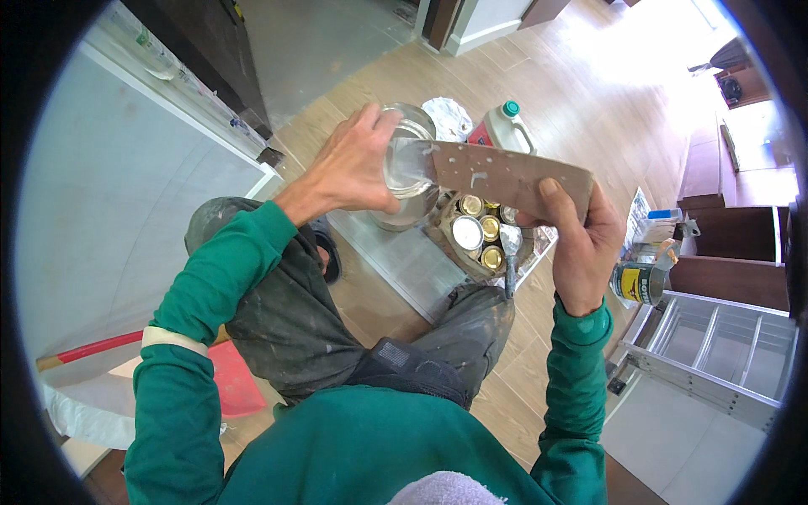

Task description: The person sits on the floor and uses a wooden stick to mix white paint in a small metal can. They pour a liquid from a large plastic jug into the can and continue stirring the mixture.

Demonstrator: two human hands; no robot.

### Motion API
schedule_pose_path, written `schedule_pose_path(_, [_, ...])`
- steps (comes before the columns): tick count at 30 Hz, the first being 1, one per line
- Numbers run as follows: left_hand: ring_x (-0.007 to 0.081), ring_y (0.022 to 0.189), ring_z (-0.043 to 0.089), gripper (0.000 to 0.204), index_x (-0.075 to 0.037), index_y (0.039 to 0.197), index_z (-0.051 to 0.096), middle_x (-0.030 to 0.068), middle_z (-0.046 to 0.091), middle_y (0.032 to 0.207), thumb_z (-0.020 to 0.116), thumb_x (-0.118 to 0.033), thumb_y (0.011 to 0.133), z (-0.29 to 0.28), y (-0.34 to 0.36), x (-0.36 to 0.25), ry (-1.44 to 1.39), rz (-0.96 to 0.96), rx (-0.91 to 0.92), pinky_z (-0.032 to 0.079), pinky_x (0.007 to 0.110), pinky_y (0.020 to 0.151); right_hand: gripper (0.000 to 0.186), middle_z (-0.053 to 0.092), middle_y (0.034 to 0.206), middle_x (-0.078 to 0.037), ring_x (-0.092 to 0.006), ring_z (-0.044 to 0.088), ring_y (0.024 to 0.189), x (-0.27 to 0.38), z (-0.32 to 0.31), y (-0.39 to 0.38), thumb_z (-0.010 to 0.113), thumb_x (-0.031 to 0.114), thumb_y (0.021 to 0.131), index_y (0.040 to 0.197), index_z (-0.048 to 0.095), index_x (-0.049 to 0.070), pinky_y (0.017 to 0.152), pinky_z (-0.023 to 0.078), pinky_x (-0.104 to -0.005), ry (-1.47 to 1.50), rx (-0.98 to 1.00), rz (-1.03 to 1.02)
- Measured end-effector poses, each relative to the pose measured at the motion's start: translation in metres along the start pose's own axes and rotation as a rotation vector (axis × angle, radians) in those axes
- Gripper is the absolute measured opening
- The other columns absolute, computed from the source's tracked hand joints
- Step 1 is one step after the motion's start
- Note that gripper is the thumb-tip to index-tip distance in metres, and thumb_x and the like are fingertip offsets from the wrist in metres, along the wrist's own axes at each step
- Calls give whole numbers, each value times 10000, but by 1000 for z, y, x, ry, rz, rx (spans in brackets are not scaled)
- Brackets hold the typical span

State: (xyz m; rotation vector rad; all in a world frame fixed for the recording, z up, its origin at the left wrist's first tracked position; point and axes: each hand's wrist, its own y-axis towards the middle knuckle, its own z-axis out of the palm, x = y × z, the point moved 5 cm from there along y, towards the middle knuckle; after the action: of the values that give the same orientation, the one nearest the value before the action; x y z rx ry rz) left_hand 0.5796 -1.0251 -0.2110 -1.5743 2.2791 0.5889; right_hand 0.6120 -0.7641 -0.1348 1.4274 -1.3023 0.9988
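My left hand (358,160) is wrapped round the rim of a wide clear jar (408,212) held up in front of me, thumb on the near side. In my right hand (581,231) is a flat brown strip (513,178) spotted with white drips, gripped at its wide end with the thumb on top. The strip's far end lies over the jar's mouth, where a whitish translucent patch shows; whether it touches the rim I cannot tell. Below the strip, a box (436,220) holds several small cans with gold lids and a white-lidded can (468,233).
A paintbrush (510,246) leans at the box. Behind stand a white jug (511,130) with a green cap and crumpled white plastic (450,118). To the right are a tin (640,284) and an aluminium ladder (707,345); a red dustpan (236,380) lies at lower left.
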Motion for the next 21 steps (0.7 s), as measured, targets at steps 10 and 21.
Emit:
schedule_pose_path(10, [397,1113,559,1010,58,1338,460,209,502,1179,884,-169,449,9,7,-13,67,137,-50,516,447,935,167,687,795,-269,-403,698,681,36,63,37,634,113,888,921,618,-50,602,543,-439,-528,192,-273])
schedule_pose_path(21, [396,1119,544,1012,83,1354,446,213,491,1171,852,-200,472,4,14,-5,3,50,-38,526,438,910,193,722,824,-146,-180,663,546,-25,26,47,615,71,946,1041,653,-93,470,522,-269,207,-9,289])
